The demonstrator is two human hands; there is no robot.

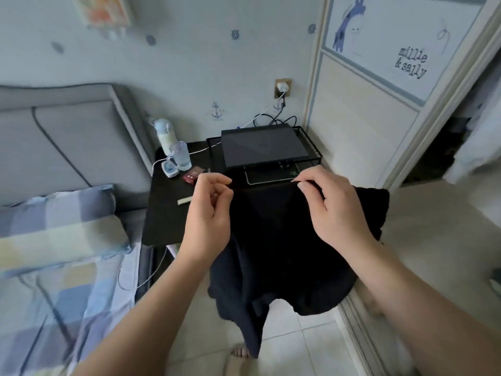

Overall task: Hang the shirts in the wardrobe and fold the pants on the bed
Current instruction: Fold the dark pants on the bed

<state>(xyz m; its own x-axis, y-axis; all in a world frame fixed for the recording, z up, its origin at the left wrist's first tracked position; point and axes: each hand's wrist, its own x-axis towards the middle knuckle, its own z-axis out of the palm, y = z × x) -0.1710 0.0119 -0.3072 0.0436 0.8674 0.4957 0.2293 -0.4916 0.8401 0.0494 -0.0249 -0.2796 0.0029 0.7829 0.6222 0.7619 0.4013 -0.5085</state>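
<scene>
A black garment [273,240] hangs in the air in front of me, stretched flat along its top edge, its lower part drooping toward the floor. My left hand [210,213] pinches the top edge at the left corner between thumb and fingers. My right hand [328,204] pinches the same edge at the right, and a fold of cloth drapes over that wrist. I cannot tell whether it is a shirt or pants. The bed [54,280], with its checked blue cover and pillow, lies at the left. The wardrobe's sliding door [379,90] stands at the right, with a dark opening [439,153] beside it.
A black bedside table [168,213] stands behind the garment, carrying a laptop on a wire rack [263,147], two bottles [173,147], a red box and cables. The grey headboard [54,139] is at the back left. Pale floor tiles and my foot [240,354] show below.
</scene>
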